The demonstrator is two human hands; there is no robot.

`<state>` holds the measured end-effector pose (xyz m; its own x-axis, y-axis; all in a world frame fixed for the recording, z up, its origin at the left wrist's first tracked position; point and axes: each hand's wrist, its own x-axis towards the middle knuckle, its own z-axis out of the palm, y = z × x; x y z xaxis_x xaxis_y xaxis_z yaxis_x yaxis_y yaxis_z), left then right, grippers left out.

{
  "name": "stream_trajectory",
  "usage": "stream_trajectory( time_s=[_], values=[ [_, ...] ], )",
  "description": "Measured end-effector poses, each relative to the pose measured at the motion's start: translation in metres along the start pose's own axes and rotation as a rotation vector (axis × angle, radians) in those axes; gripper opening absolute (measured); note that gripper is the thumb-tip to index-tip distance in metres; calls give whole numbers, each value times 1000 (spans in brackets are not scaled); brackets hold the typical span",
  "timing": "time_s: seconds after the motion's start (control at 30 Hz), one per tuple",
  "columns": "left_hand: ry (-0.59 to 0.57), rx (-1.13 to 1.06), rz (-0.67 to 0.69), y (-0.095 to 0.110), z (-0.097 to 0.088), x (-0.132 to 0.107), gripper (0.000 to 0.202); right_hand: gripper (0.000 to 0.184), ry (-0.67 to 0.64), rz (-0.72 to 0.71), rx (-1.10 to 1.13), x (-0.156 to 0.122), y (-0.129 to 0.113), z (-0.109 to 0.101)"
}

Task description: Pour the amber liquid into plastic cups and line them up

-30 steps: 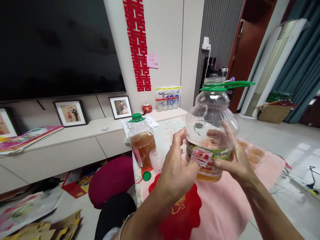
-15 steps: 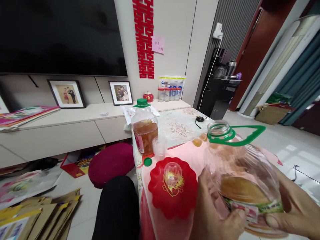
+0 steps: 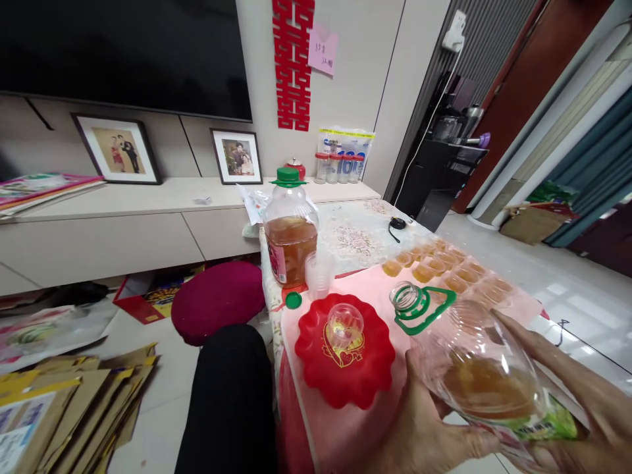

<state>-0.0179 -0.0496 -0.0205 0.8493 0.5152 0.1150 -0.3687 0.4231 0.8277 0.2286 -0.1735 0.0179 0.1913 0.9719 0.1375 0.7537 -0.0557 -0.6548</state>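
Both hands grip a large clear plastic jug (image 3: 486,378) with amber liquid low inside, an uncapped mouth and a green ring handle. It is tilted with its mouth pointing left toward a small clear cup (image 3: 345,324) on a red scalloped plate (image 3: 344,359). My left hand (image 3: 434,431) cradles the jug from below on the left. My right hand (image 3: 587,401) wraps its right side. A second jug (image 3: 290,232) with a green cap stands upright further back. Several small cups of amber liquid (image 3: 439,263) sit in rows on the pink cloth (image 3: 375,289).
A loose green cap (image 3: 293,300) and stacked empty cups (image 3: 318,273) lie by the capped jug. A maroon cushion (image 3: 217,299) and flattened cardboard (image 3: 64,408) are on the floor to the left. A low white cabinet (image 3: 123,224) holds framed photos.
The jug has come down from chest height to low on the right and tipped over toward the cup on the red plate. The view has dropped with it.
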Motion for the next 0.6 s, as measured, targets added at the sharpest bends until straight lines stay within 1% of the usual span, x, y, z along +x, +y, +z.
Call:
stream_trajectory(
  time_s=[0.03,0.07,0.13,0.2,0.27,0.37,0.47,0.5,0.6],
  values=[
    [-15,36,16,6,-3,-1,111,114,-52,17,-15,0,0,2],
    [-34,79,34,12,-6,-2,106,113,-74,20,-22,-1,1,3],
    [-74,138,68,23,-10,-4,93,109,-53,3,-21,-3,1,8],
    [-119,137,97,29,-11,-5,87,106,-21,-17,-56,-4,0,11],
    [-158,74,101,30,-11,-5,86,106,0,-43,-117,-4,-4,13],
    [-190,-8,65,30,-10,-3,89,104,-3,-85,-157,-2,-15,15],
    [-187,-42,28,35,-9,-1,91,99,-3,-105,-159,2,-24,18],
    [-179,-46,18,38,-9,0,90,98,19,-108,-164,4,-26,19],
    [-155,-54,3,43,-10,3,89,102,63,-139,-240,5,-24,18]
  ],
)
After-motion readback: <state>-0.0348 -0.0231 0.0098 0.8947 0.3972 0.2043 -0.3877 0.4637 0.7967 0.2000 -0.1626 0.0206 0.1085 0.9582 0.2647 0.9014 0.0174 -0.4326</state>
